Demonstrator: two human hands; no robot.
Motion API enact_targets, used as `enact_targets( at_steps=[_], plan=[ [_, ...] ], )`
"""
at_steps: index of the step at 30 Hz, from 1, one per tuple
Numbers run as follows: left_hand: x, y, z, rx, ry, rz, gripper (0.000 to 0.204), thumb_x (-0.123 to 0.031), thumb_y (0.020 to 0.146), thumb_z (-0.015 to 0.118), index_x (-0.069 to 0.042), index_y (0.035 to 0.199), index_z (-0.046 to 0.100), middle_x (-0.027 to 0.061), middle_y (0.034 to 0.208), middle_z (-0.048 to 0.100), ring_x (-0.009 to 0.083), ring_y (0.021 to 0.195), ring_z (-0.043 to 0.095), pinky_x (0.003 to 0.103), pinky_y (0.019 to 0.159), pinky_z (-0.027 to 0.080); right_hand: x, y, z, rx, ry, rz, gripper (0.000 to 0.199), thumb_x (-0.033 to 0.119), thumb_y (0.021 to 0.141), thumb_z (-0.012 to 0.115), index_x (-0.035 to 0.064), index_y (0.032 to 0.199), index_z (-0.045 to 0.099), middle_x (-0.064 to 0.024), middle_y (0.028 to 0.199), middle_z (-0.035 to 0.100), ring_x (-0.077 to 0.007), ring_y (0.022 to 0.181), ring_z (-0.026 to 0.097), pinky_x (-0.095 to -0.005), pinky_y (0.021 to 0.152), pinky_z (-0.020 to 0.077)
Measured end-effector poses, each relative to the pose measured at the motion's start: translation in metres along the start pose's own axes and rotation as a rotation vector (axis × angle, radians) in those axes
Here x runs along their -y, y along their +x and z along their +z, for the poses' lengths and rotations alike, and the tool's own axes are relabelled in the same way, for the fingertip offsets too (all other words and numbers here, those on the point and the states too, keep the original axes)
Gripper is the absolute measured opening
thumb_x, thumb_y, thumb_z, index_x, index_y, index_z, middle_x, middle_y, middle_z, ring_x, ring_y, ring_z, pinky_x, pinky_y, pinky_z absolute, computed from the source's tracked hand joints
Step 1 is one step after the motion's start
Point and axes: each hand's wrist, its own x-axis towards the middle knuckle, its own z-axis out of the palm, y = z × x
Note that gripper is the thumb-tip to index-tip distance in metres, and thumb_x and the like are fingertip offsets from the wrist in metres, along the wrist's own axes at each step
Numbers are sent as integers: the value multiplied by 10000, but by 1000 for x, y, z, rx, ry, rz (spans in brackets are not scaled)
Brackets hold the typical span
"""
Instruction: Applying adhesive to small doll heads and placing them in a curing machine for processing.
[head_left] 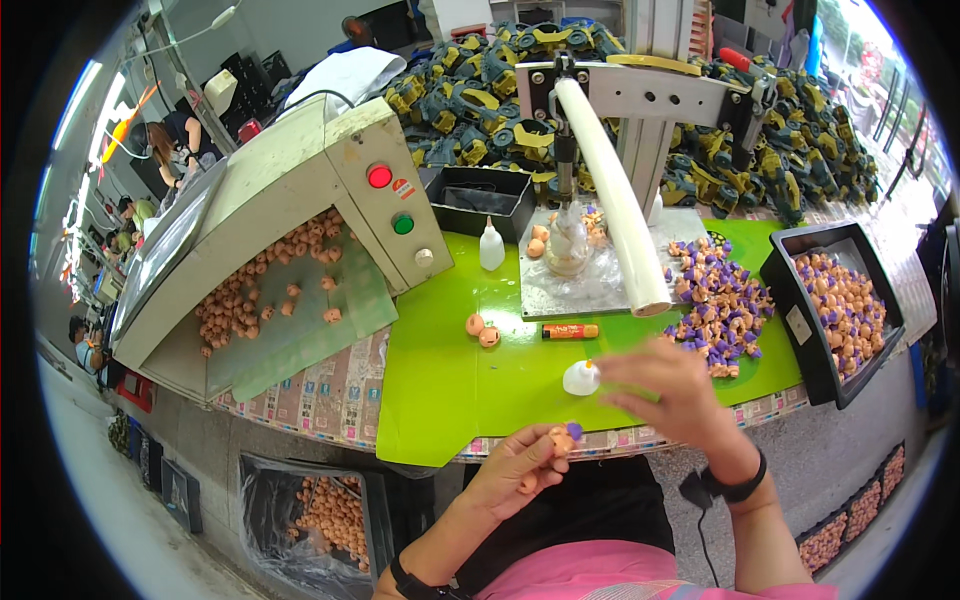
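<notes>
My left hand (510, 470), near the table's front edge, pinches a small peach doll head (561, 441) with a purple piece on its top. A second round peach piece (527, 483) shows lower in the same hand. My right hand (672, 390) is slightly blurred, its fingers stretched toward a small white squeeze bottle (580, 379) with an orange tip. Whether they touch it I cannot tell. Behind the bottle lies an orange and black tube (570, 331). Loose doll heads (489, 336) sit to its left on the green mat (430, 400).
A beige machine (310, 160) with doll heads inside stands left. A press (565, 150) with a white handle rises above a metal plate (540, 300). Purple-and-peach pieces (720, 310) are heaped right, beside a full black bin (815, 350). Another bin (375, 500) sits below left.
</notes>
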Motion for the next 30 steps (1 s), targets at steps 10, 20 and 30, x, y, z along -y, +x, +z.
enact_targets(
  at_steps=[10, 20, 30],
  plan=[
    [-3, -5, 1, -93, -96, 33, 286, -274, 960, 577, -41, 1119, 530, 108, 1017, 618, 85, 704, 493, 161, 502, 381, -3, 203, -75, -486, -240, -634, 304, 138, 893, 595, 76, 1189, 627, -98, 1175, 639, -264, 1080, 579, -353, 926, 448],
    [-14, -28, -16, -90, -161, 93, 305, -231, 929, 623, -29, 1140, 533, 96, 1026, 621, 88, 705, 501, 179, 539, 413, -44, 172, -41, -563, -59, -79, 328, 65, 853, 590, 32, 1179, 612, -196, 1204, 608, -320, 1078, 597, -370, 968, 440],
    [-29, -19, -20, -88, -126, 100, 180, -158, 960, 561, -60, 1111, 554, 113, 1081, 607, 128, 795, 577, 205, 555, 445, -140, 88, 66, 208, -410, 88, 412, 176, 791, 636, 128, 1200, 625, -146, 1160, 604, -360, 1138, 488, -437, 988, 387]
  ],
)
